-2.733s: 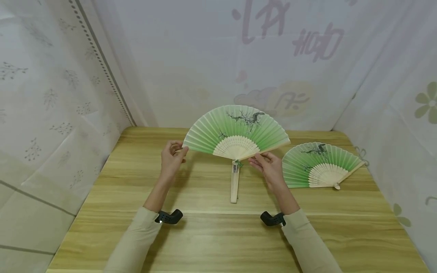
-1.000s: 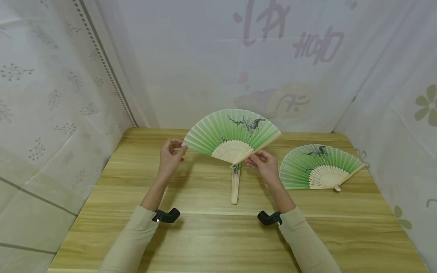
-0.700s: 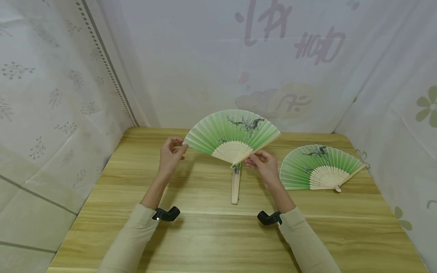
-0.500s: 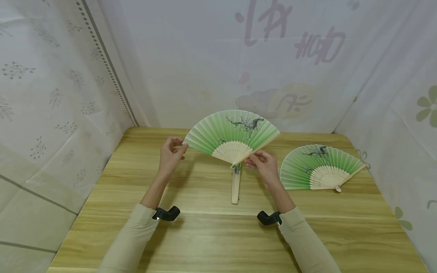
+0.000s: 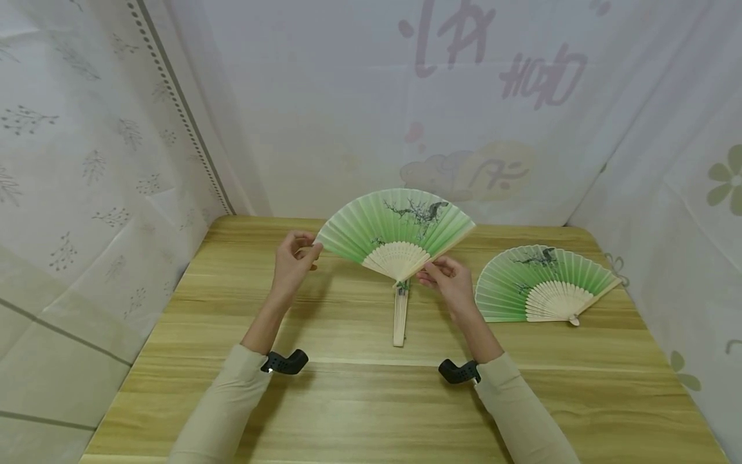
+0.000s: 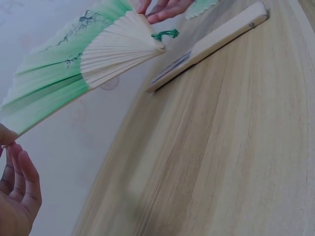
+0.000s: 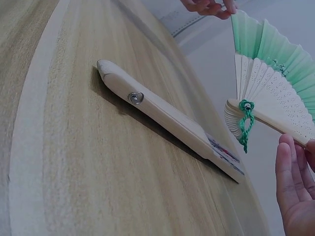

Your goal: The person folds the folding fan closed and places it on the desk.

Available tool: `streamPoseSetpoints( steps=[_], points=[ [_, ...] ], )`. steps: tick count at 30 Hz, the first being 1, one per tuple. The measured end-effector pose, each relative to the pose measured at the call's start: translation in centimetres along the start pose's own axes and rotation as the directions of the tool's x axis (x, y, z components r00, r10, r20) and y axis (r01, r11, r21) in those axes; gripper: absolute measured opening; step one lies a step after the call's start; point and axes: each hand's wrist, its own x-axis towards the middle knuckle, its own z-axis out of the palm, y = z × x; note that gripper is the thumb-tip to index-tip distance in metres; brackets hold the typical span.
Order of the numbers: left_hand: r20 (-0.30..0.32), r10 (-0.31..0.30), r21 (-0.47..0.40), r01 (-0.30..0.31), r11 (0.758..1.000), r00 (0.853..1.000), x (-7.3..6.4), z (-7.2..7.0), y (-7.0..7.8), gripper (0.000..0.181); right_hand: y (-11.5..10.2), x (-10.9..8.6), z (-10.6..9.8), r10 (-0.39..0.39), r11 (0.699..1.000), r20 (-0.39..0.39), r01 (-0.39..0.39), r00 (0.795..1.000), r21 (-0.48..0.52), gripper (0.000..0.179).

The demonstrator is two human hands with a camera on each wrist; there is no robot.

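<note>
A green-and-white folding fan (image 5: 400, 222) with a dark branch print is held spread above the table, its pivot end pointing down. My left hand (image 5: 292, 261) pinches the fan's left outer edge between thumb and fingers. On the other side, my right hand (image 5: 451, 283) pinches the right guard stick, partway up from the pivot. A green cord loop (image 7: 247, 120) hangs at the pivot in the right wrist view. Below, a folded fan (image 5: 400, 316) lies on the table, pointing toward me, its far end partly hidden in the head view.
A second spread green fan (image 5: 547, 283) lies on the wooden table (image 5: 371, 412) at the right, beside my right hand. White printed cloth (image 5: 324, 116) hangs behind the table and on both sides. Black wrist cameras (image 5: 285, 362) sit on both wrists.
Over the last seconds the held fan's right edge and my right hand have shifted left and the fan has narrowed somewhat. Most recently the left hand moved slightly right. The lying fans stayed put.
</note>
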Motion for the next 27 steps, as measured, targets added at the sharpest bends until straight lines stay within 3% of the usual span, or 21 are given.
streamPoseSetpoints(
  steps=[4,18,27],
  points=[
    [-0.014,0.0,0.015,0.0,1.0,1.0,0.35,0.1,-0.68,0.031,0.06,0.02,-0.02,0.002,1.0,-0.002,-0.002,1.0,-0.005,0.021],
    [-0.033,0.018,0.03,-0.017,0.999,0.999,0.78,0.73,-0.21,0.027,-0.13,0.19,0.09,0.011,1.0,0.006,-0.011,1.0,0.002,0.022],
    [-0.029,0.032,-0.019,-0.032,0.999,0.999,0.95,0.93,-0.03,0.023,-0.16,0.13,0.29,-0.009,1.0,0.021,0.009,1.0,-0.014,0.024]
  ],
)
